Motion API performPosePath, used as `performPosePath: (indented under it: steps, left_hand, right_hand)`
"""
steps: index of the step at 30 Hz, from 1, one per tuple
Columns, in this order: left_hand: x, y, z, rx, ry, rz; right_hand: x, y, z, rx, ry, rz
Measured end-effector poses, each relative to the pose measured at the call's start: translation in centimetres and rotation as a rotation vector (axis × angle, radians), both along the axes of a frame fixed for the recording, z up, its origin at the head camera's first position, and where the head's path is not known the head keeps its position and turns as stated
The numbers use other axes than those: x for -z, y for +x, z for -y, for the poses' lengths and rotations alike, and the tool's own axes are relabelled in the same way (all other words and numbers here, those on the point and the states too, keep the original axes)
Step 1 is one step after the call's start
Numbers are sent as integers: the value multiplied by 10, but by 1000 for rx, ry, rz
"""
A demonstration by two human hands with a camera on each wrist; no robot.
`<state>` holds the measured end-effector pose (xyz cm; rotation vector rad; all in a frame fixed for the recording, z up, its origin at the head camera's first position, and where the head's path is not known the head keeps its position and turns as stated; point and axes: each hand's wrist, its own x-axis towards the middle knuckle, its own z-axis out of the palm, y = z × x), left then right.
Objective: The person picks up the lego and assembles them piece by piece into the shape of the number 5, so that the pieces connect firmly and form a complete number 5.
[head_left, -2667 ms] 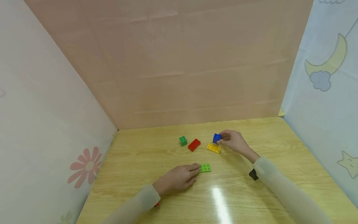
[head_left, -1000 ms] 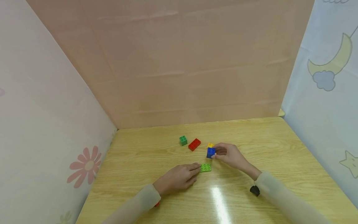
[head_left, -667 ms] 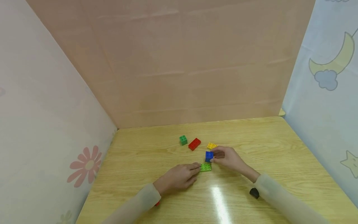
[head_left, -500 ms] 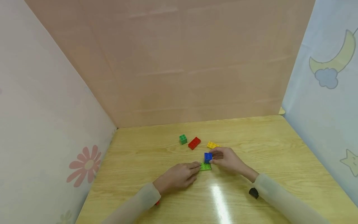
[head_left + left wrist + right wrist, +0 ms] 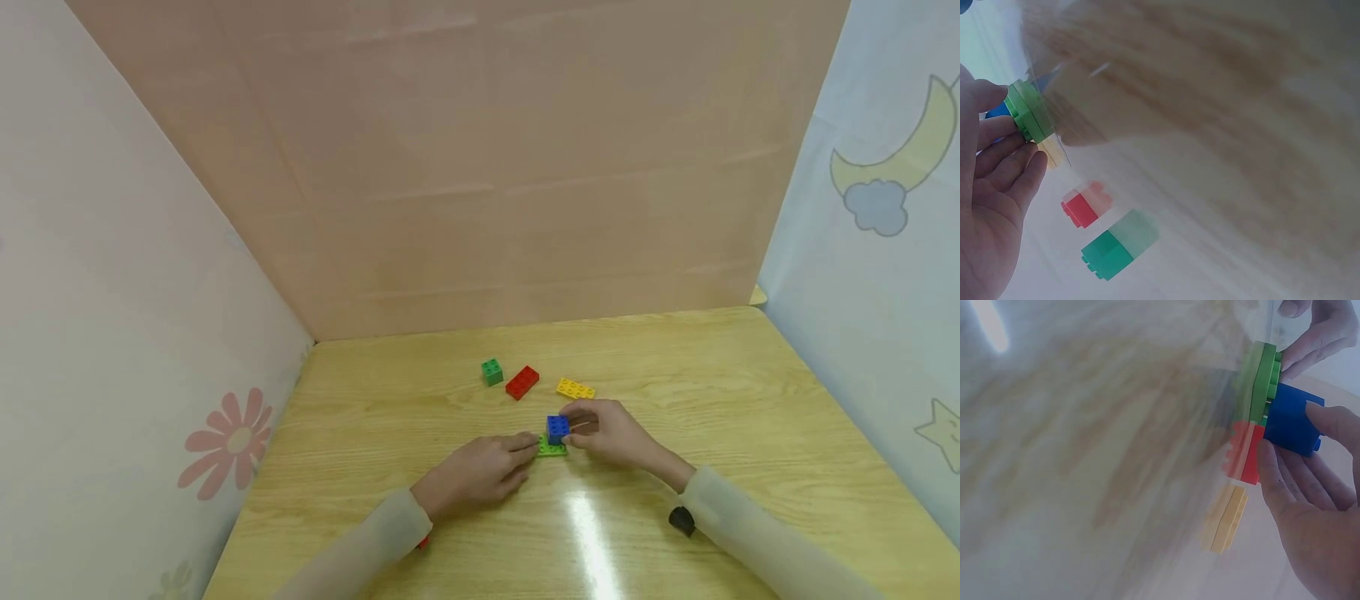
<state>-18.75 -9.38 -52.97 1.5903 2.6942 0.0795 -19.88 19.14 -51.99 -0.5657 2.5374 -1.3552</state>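
A blue brick (image 5: 557, 429) is pinched between the thumb and fingers of my right hand (image 5: 611, 432). It is at the studs of a light green plate brick (image 5: 552, 450), tilted against them in the right wrist view; I cannot tell whether it is pressed down. My left hand (image 5: 483, 471) lies palm down with nearly straight fingers, its fingertips touching the left end of the light green brick. In the right wrist view the blue brick (image 5: 1294, 419) stands out from the light green brick (image 5: 1264, 381). The left fingertips hide part of the light green brick.
Behind the hands lie a green brick (image 5: 492, 372), a red brick (image 5: 522, 383) and a yellow brick (image 5: 575, 388). Another red piece (image 5: 423, 542) shows partly under the left sleeve. A small black object (image 5: 682, 521) sits beside the right sleeve. Wall panels surround the wooden table (image 5: 360, 400).
My right hand has brought the blue brick toward me and slightly left, from behind the yellow brick down to the light green brick. The left hand has stayed in place.
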Motion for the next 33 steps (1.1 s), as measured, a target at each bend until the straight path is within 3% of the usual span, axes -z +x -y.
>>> performPosePath:
  steps: [26,33]
  left_hand:
    - [-1,4,0,12,3,-51]
    - [-2,5,3,26,-7,-57]
  right_hand:
    - [-1,8,-3,-91,-11,-21]
    - [-5,8,0,-81,34,-52]
